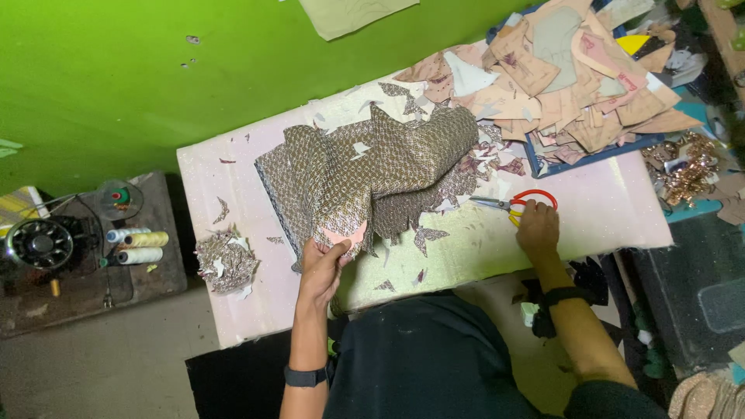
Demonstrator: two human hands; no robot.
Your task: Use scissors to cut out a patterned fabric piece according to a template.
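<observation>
Setting: a bright green wall stands behind the pale pink padded surface (605,209) where I work, seen from above.

Left hand: my left hand (322,268) pinches the near edge of a large brown patterned fabric sheet (372,174), fingers clenched on it, together with what looks like a small pink paper template (347,233) at that edge.

Right hand: my right hand (537,226) rests on the red and yellow handled scissors (516,203); the fingers cover the near part of the handles, and I cannot tell whether they are through the loops or only laid on top.

Scissors: they lie flat on the surface, long axis running left to right, blades pointing left toward the fabric's ragged right edge, the tips near it but apart.

Fabric: it spreads in folds across the middle of the surface, between my two hands, with its cut, notched hem toward me.

Nearer hand: the right is on the scissors; the left is well apart from them.

Around: a blue tray heaped with tan cut pieces (566,85) sits at the far right, a small pile of patterned offcuts (225,262) at the left edge, and thread spools (140,246) with a sewing machine (39,244) on the low table beyond.
</observation>
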